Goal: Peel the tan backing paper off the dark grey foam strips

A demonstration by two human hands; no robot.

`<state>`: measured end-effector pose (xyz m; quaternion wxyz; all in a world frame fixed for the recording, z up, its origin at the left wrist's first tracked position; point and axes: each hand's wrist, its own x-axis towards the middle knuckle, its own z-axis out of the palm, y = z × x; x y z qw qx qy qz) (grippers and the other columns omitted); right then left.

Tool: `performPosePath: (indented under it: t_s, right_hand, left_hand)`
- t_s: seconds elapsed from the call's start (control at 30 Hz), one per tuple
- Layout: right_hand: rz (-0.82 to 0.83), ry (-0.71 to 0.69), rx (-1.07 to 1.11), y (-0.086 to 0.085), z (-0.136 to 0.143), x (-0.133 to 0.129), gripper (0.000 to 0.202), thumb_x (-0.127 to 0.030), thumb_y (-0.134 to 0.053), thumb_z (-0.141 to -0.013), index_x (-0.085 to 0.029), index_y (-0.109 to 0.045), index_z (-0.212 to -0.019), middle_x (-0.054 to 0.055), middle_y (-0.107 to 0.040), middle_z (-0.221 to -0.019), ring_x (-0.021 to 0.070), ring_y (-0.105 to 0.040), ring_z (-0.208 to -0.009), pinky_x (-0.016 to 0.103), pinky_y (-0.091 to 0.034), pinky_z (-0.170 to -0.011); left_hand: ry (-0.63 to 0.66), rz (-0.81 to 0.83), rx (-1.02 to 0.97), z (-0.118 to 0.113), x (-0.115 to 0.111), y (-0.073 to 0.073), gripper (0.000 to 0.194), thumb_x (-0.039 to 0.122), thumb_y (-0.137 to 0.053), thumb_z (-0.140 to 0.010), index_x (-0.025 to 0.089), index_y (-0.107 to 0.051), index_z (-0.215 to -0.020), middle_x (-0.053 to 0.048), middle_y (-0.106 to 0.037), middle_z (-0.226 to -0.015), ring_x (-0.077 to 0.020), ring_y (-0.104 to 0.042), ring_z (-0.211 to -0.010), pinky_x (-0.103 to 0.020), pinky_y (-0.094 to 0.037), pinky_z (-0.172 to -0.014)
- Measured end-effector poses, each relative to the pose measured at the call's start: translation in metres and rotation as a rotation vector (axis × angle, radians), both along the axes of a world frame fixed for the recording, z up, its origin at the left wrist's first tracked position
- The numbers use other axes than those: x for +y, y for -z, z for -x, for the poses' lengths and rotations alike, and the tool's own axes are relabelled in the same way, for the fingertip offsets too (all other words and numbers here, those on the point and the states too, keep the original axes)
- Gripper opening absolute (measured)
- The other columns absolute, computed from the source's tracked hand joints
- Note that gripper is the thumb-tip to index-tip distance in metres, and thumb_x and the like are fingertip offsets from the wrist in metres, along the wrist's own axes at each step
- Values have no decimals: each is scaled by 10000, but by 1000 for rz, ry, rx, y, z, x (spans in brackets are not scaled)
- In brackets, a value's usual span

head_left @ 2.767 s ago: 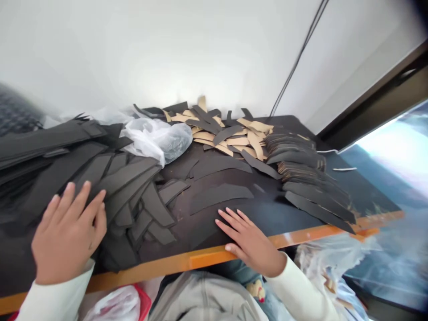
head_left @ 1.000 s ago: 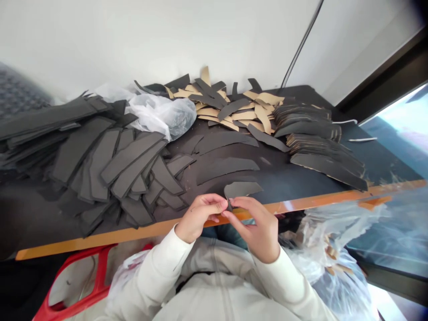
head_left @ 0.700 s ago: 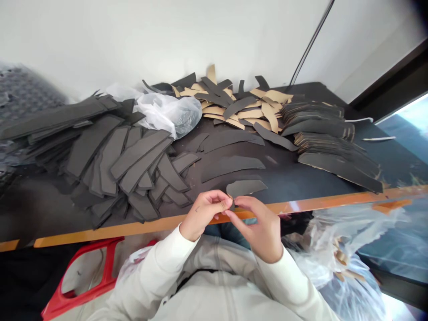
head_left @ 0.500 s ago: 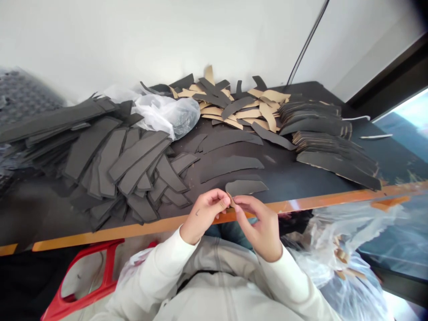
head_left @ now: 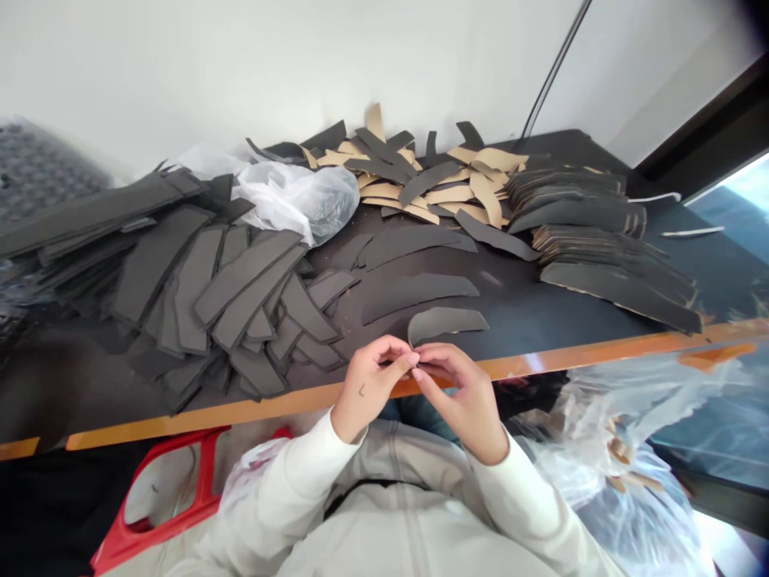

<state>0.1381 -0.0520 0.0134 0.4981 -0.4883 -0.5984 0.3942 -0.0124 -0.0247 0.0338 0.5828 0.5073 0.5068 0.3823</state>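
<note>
Near the table's front edge, my left hand [head_left: 376,385] and my right hand [head_left: 465,393] meet, thumbs and fingertips pinched together. Between them is a thin curved strip [head_left: 411,335], mostly covered by the fingers, with only a narrow tan edge showing. Just beyond the fingertips lies a short dark foam strip [head_left: 450,322] with a rounded left end. Longer curved dark pieces [head_left: 420,295] rest behind it on the black table [head_left: 324,397].
Dark foam pieces [head_left: 252,288] are heaped at left beside a clear plastic bag [head_left: 300,196]. Tan and black strips [head_left: 444,180] lie in a pile against the wall. Stacked dark pieces [head_left: 618,280] stand at right. Below are a red stool [head_left: 207,473] and plastic bags [head_left: 637,449].
The brownish strip between my fingertips was more visible before; now the fingers cover most of it. My hands have closed in tighter, and the view has shifted slightly.
</note>
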Motion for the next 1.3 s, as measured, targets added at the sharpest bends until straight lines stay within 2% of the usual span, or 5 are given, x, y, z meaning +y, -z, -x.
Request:
performPosePath:
  t_s: [0.47,0.67,0.9,1.1,1.3]
  right_hand:
    - [178,-11,168,0,-8,8,141,-323,-634,-877,-216,-636,-784,34,-613,-869,153,-600,-818,261,-555,-751]
    - [367,93,691,-4,-31,13,158,-385,-740,-764,-240,-678,-753,-17,-634,-818,106,-603,-668,210,-578,-616]
    - [331,224,1145,1,-58,13,149,-326,-816,-665,-277,-729,-775,-89,-735,-732,49,-648,-593,101,-554,-575]
    - [334,249,1158,-6,-23,-4,174,-353,-806,-695,-321,-738,-851,-87,-761,-829,86,-683,-673,163,-587,-586]
    - [287,179,1116,-27,11,-28,79,-381,-737,-796,-330,-706,-847,-73,-711,-783,79,-656,-671,147,-570,-580]
  left_hand:
    - [166,-150,147,10,6,-1,247,417,-500,-948,207,-504,-816,27,-524,-761,-133,-467,-703,-247,-372,-689]
    - [149,-301,458,32,7,-10,238,403,-422,-998,223,-490,-857,10,-522,-845,-161,-491,-818,-283,-369,-777]
    - [58,-416,671,64,9,-13,228,381,-405,-1008,225,-496,-868,4,-538,-843,-171,-521,-831,-300,-401,-775]
    - [-252,-809,676,33,-8,-22,264,249,-629,-871,216,-547,-1120,-75,-584,-1122,-233,-537,-1085,-396,-427,-964]
    - [-204,-1063,539,3,-39,-41,301,110,-496,-769,235,-607,-1019,-65,-602,-1030,-252,-551,-1059,-450,-441,-946]
